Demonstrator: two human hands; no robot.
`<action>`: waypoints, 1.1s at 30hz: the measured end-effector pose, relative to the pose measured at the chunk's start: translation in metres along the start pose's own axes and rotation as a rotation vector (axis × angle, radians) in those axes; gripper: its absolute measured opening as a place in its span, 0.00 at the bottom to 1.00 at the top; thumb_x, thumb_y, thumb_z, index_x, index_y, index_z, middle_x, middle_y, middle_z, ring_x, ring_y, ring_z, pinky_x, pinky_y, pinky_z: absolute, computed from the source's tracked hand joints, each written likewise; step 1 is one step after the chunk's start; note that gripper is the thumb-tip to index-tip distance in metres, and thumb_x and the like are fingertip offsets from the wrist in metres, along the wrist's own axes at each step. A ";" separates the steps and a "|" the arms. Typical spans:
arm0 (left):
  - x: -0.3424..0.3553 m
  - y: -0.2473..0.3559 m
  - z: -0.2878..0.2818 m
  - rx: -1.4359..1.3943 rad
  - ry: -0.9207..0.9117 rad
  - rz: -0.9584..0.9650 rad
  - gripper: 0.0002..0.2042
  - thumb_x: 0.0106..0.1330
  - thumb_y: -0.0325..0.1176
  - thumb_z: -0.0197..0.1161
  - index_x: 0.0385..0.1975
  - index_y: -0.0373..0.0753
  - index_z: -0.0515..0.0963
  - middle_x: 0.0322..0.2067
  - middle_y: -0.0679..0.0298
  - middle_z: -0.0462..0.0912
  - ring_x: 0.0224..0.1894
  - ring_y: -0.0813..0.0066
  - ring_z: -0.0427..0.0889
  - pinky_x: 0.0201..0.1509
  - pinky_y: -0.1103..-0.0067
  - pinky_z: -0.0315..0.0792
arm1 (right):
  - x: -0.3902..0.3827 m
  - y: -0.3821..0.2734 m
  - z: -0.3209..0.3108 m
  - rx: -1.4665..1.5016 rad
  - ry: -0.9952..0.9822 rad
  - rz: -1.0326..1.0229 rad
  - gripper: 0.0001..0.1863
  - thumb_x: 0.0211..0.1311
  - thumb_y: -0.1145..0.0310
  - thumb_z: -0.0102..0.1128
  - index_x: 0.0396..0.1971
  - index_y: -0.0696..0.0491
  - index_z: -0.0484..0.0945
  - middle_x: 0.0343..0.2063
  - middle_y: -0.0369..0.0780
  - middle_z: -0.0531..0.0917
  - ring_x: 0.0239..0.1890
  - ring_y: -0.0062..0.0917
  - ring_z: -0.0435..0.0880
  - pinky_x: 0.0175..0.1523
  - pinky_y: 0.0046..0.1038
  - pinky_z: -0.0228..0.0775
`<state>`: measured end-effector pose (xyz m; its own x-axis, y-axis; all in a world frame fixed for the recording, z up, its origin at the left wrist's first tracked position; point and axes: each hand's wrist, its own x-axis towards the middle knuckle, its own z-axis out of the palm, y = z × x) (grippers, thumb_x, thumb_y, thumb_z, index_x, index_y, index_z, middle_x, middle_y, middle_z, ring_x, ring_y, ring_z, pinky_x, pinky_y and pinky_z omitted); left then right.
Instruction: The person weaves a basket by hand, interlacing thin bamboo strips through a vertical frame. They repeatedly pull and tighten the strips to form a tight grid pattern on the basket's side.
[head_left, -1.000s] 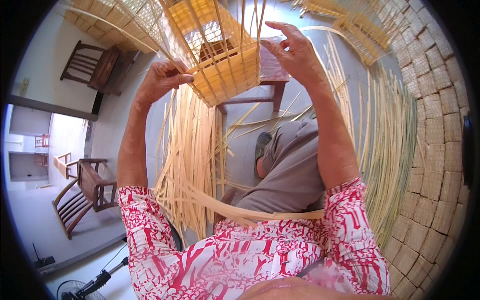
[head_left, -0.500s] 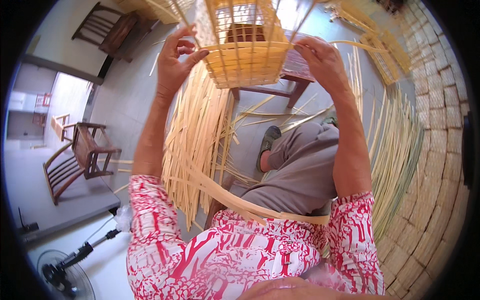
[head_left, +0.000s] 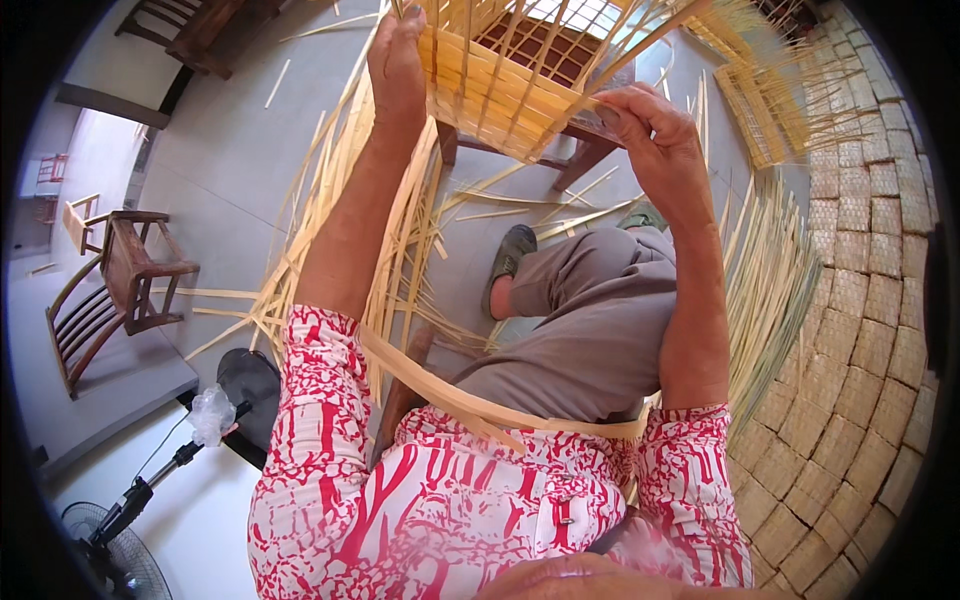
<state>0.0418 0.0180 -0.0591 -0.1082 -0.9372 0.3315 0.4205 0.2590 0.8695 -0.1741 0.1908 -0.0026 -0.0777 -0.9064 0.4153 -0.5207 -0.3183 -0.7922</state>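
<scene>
A half-woven bamboo basket (head_left: 490,95) is held up in front of me, its upright stakes spreading toward the top of the view. Its near wall is woven with yellow strips, while the upper part is open stakes. My left hand (head_left: 398,75) is closed at the basket's left corner, fingers wrapped round a stake and partly cut off by the view's upper edge. At the right corner, my right hand (head_left: 648,125) pinches the basket's woven edge between thumb and fingers. Behind the basket stands a dark red wooden stool (head_left: 590,150). Several bamboo strips (head_left: 450,395) lie across my lap.
Loose bamboo strips (head_left: 400,240) cover the floor at left, with a greener bundle (head_left: 775,270) at right. Flat woven pieces (head_left: 755,110) lie farther right beside stacked woven blocks (head_left: 850,330). Wooden chairs (head_left: 130,265) and a fan (head_left: 115,550) stand at left.
The basket has turned, its left side rising and its right corner dipping. My left hand has moved up and right and closed round a stake; my right hand has lowered slightly. The view has shifted.
</scene>
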 end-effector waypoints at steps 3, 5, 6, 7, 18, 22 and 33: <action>0.010 -0.011 -0.006 0.026 -0.001 0.008 0.19 0.74 0.39 0.51 0.59 0.35 0.71 0.49 0.62 0.79 0.52 0.75 0.77 0.59 0.77 0.68 | 0.001 0.002 0.002 -0.067 0.034 -0.003 0.06 0.66 0.72 0.62 0.39 0.58 0.83 0.29 0.38 0.81 0.32 0.27 0.82 0.38 0.27 0.73; 0.015 -0.006 -0.015 0.171 -0.031 0.150 0.20 0.74 0.40 0.53 0.60 0.36 0.68 0.52 0.63 0.75 0.57 0.74 0.72 0.64 0.76 0.62 | 0.002 -0.006 0.007 -0.171 0.069 0.004 0.07 0.65 0.70 0.64 0.38 0.58 0.83 0.29 0.41 0.82 0.33 0.31 0.84 0.38 0.28 0.74; 0.011 -0.004 -0.015 0.238 -0.039 0.290 0.21 0.72 0.40 0.57 0.59 0.36 0.69 0.52 0.62 0.75 0.56 0.74 0.73 0.63 0.76 0.63 | 0.001 -0.011 0.006 -0.157 0.093 0.032 0.08 0.63 0.68 0.64 0.37 0.56 0.84 0.30 0.43 0.83 0.35 0.36 0.84 0.39 0.32 0.74; 0.005 0.002 -0.023 0.327 -0.026 0.438 0.21 0.70 0.39 0.61 0.58 0.36 0.70 0.52 0.61 0.75 0.55 0.74 0.73 0.62 0.76 0.64 | 0.001 -0.010 0.009 -0.191 0.104 0.019 0.08 0.63 0.68 0.64 0.37 0.56 0.84 0.30 0.43 0.83 0.35 0.37 0.84 0.40 0.33 0.74; -0.043 0.065 0.057 0.895 -0.730 0.457 0.11 0.70 0.27 0.61 0.50 0.37 0.76 0.33 0.59 0.86 0.29 0.69 0.88 0.32 0.77 0.79 | 0.006 -0.009 0.022 -0.426 0.188 -0.161 0.06 0.64 0.64 0.62 0.35 0.48 0.84 0.28 0.40 0.82 0.35 0.40 0.83 0.41 0.41 0.74; -0.047 0.079 0.062 0.917 -0.736 0.317 0.06 0.72 0.30 0.61 0.43 0.36 0.75 0.27 0.57 0.85 0.27 0.70 0.88 0.30 0.77 0.79 | 0.006 -0.021 0.019 -0.500 0.170 -0.191 0.06 0.61 0.66 0.62 0.31 0.51 0.80 0.31 0.43 0.80 0.39 0.43 0.81 0.42 0.42 0.72; -0.041 0.089 0.042 0.872 -0.889 0.134 0.03 0.71 0.24 0.58 0.39 0.33 0.77 0.24 0.62 0.86 0.27 0.79 0.86 0.30 0.82 0.79 | 0.010 -0.019 0.014 -0.507 0.131 -0.229 0.13 0.61 0.57 0.66 0.29 0.52 0.78 0.30 0.43 0.79 0.35 0.42 0.81 0.39 0.40 0.73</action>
<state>0.0457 0.0896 0.0200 -0.8233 -0.4976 0.2730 -0.2237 0.7265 0.6497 -0.1534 0.1845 0.0106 -0.0026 -0.7778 0.6285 -0.8770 -0.3003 -0.3752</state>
